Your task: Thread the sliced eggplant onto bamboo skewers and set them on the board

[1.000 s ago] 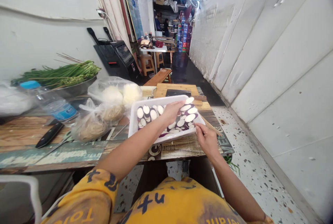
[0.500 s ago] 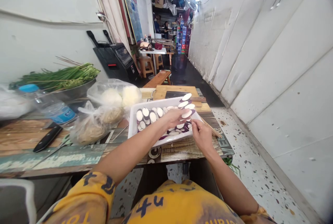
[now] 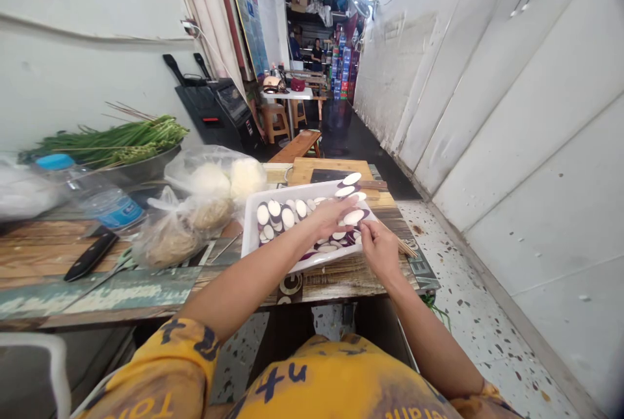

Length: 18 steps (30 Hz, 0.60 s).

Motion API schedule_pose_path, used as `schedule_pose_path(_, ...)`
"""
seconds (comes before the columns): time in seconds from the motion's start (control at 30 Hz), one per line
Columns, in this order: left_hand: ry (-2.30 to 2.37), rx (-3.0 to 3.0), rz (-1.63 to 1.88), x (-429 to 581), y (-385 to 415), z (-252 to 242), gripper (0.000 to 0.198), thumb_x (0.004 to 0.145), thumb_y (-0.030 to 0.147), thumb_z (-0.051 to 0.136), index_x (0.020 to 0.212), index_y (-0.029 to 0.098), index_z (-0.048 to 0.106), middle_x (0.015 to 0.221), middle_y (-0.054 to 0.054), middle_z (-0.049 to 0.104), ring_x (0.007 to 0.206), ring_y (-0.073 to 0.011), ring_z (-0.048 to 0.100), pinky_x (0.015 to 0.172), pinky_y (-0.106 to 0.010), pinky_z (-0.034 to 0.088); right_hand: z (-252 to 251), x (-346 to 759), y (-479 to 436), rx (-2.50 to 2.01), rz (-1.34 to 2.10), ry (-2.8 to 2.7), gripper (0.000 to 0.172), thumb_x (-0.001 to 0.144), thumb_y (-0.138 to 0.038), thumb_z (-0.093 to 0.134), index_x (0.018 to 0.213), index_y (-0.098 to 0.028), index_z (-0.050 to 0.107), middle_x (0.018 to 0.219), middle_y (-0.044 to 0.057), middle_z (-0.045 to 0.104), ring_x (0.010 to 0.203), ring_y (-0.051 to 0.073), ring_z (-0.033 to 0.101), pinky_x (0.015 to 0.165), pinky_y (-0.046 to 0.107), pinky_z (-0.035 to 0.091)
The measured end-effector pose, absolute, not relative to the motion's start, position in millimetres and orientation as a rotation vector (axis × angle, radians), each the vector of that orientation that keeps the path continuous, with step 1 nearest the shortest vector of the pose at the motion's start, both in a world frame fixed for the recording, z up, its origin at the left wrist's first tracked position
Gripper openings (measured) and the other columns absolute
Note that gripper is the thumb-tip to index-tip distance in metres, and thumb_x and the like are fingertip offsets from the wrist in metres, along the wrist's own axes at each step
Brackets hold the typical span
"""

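A white plastic tray (image 3: 250,227) on the table is filled with oval eggplant slices (image 3: 288,217), pale-fleshed with purple skin. My left hand (image 3: 327,219) reaches over the tray's right half, its fingers on an eggplant slice (image 3: 354,217). More slices (image 3: 345,191) lean in a row just beyond, at the tray's right end. My right hand (image 3: 380,247) is pinched closed at that slice's lower right edge, on what looks like a thin skewer, mostly hidden by the fingers. Several wooden skewers (image 3: 405,248) lie on the table beside it.
A cutting board (image 3: 305,169) with a cleaver (image 3: 336,177) lies behind the tray. To the left are bagged food (image 3: 168,240), a black-handled knife (image 3: 91,255), a water bottle (image 3: 110,201) and a bowl of greens (image 3: 166,152). A person (image 3: 316,55) stands far back.
The held slice has shifted slightly down and right, and now shows more of its face. My left fingers are spread a little more; my right hand stays close by.
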<state>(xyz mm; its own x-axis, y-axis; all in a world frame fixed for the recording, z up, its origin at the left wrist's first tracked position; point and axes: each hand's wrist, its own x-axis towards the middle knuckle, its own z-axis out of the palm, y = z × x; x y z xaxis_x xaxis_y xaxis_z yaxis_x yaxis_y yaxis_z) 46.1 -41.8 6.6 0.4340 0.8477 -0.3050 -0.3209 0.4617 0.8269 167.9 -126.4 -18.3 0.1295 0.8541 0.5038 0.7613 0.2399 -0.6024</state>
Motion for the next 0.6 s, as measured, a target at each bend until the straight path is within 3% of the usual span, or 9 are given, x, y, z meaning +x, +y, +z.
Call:
schedule_pose_path(0.1,0.783,0.658,0.975,46.5,-40.3,7.6,0.021,0.065,0.021,0.071,0.080,0.011,0.060,0.083,-0.011,0.065,0.073,-0.0183,0.062,0.069,-0.038,0.051,-19.7,165.4,-129.9,-1.507,0.181,-1.685,0.027,0.085,-0.026,0.040,0.089,-0.017,0.066,0.072,0.004,0.068,0.063,0.016,0.060,0.060,0.023,0.040)
schedule_pose_path(0.23,0.834,0.632,0.857,49.5,-42.7,7.5,0.017,0.066,0.015,0.069,0.079,0.011,0.060,0.076,-0.008,0.065,0.066,-0.0170,0.062,0.065,-0.036,0.051,-20.0,163.8,-129.8,-1.529,0.142,-1.688,0.027,0.085,-0.026,0.040,0.088,-0.017,0.066,0.073,0.004,0.068,0.063,0.017,0.060,0.060,0.024,0.039)
schedule_pose_path(0.43,0.765,0.590,0.916,48.2,-39.5,7.1,0.028,0.066,0.035,0.070,0.081,0.014,0.060,0.077,-0.007,0.064,0.069,-0.0175,0.062,0.065,-0.036,0.052,-18.6,166.2,-129.9,-1.518,0.162,-1.699,0.027,0.085,-0.025,0.040,0.090,-0.017,0.066,0.076,0.005,0.068,0.065,0.017,0.060,0.060,0.023,0.040)
schedule_pose_path(0.6,0.773,0.525,1.038,48.8,-37.7,7.1,0.014,0.070,0.017,0.067,0.080,0.010,0.060,0.079,-0.010,0.065,0.070,-0.0169,0.063,0.066,-0.032,0.052,-21.8,163.7,-133.4,-1.497,0.185,-1.723,0.027,0.085,-0.025,0.041,0.089,-0.016,0.066,0.077,0.004,0.069,0.067,0.016,0.061,0.062,0.023,0.041)
